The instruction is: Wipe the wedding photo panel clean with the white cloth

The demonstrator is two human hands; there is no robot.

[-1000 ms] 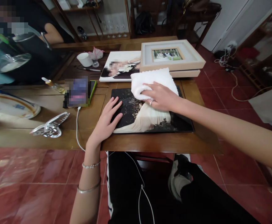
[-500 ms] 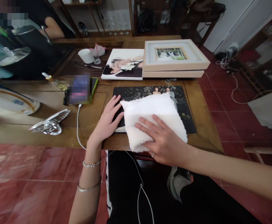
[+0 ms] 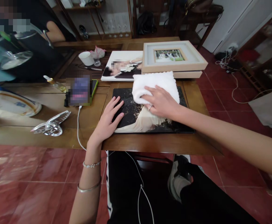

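A dark photo panel (image 3: 128, 107) lies flat on the wooden table, a pale gown showing in its lower part. My left hand (image 3: 109, 118) rests with fingers spread on the panel's left edge. Under my right hand (image 3: 162, 102) is a folded white towel (image 3: 157, 82), gripped and pressed on the panel's upper part. The towel hides the upper middle of the picture, and its far edge reaches toward the stacked frames. The fingers of my right hand are partly sunk in the cloth.
Behind the panel are a white-edged photo print (image 3: 122, 67) and stacked wooden picture frames (image 3: 147, 59). To the left lie a phone (image 3: 80, 90) with a white cable (image 3: 78, 124), a silver hair claw (image 3: 53, 124) and a dropper bottle (image 3: 56, 84). A white cup (image 3: 86, 58) stands farther back.
My right hand has slid the towel away from me, from the panel's near edge to its far part, uncovering the gown. My left hand has stayed in place.
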